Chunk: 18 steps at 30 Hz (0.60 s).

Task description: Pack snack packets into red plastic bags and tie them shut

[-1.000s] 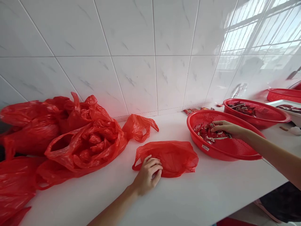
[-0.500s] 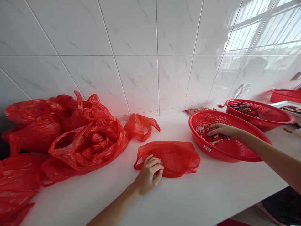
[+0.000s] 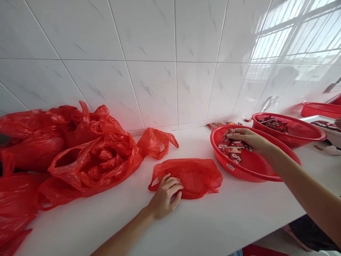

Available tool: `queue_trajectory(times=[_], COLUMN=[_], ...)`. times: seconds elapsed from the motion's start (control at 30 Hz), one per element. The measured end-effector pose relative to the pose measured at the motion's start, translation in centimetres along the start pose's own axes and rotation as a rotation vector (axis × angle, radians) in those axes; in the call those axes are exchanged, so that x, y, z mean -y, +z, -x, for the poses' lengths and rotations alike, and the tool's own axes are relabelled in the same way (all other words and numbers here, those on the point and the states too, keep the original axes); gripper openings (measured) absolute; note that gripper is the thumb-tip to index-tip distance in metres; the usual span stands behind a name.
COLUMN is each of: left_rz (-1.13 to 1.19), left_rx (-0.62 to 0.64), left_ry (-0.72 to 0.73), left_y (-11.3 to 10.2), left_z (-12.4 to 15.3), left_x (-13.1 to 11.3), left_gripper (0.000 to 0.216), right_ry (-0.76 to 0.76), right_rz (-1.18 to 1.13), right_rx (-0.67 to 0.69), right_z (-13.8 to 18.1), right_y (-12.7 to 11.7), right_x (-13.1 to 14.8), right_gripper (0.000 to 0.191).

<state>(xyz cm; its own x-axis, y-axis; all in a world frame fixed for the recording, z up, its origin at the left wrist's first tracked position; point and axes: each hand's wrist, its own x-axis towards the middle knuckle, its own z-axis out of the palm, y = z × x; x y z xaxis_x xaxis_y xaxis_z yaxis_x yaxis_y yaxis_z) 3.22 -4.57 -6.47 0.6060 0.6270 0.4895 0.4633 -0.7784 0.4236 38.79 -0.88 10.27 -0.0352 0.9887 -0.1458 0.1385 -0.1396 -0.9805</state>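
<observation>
A red plastic bag (image 3: 197, 177) lies flat on the white counter with its mouth and a handle loop toward the left. Over the near edge of its mouth my left hand (image 3: 166, 195) is closed, fingers curled on the film. My right hand (image 3: 247, 138) is inside the near red basket (image 3: 266, 174), pinching a small wrapped packet (image 3: 230, 132) at its fingertips. Below that hand, several red wrapped packets (image 3: 234, 154) lie loose against the basket's left side. Part of the held packet is hidden by my fingers.
A pile of filled red plastic bags (image 3: 93, 160) covers the left of the counter. Behind the near basket stand a second red basket (image 3: 306, 133) with dark packets and a white tray (image 3: 330, 128). Loose packets (image 3: 213, 126) lie by the tiled wall. Another person's hand (image 3: 337, 122) shows far right.
My right hand has risen slightly from the packets and shifted toward the basket's back left rim, a packet at its fingertips. My left hand stays on the bag. The view has shifted slightly.
</observation>
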Motion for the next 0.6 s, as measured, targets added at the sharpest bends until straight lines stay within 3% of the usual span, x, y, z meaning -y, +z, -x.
queue_trajectory(times=[0.17,0.33,0.43,0.6], left_rz=[0.016,0.037,0.071,0.097], left_rx=[-0.009,-0.124,-0.174,-0.166], left_ry=[0.077,0.159,0.171,0.164], left_y=[0.1,0.0,-0.2,-0.2], left_z=[0.1,0.0,-0.1,-0.4], left_x=[-0.2,-0.5,-0.7,-0.8], left_gripper=[0.019,0.016,0.015,0.013], right_ry=[-0.215,-0.430,-0.478,-0.458], right_rz=[0.214,0.670,0.813,0.790], right_rx=[0.254,0.438,0.414,0.349], right_z=[0.8,-1.2,-2.7,-3.5], right_y=[7.3,14.0,15.5,14.8], right_x=[0.7,-2.4,-4.4,-6.0], right_gripper=[0.036,0.020,0.006,0.020])
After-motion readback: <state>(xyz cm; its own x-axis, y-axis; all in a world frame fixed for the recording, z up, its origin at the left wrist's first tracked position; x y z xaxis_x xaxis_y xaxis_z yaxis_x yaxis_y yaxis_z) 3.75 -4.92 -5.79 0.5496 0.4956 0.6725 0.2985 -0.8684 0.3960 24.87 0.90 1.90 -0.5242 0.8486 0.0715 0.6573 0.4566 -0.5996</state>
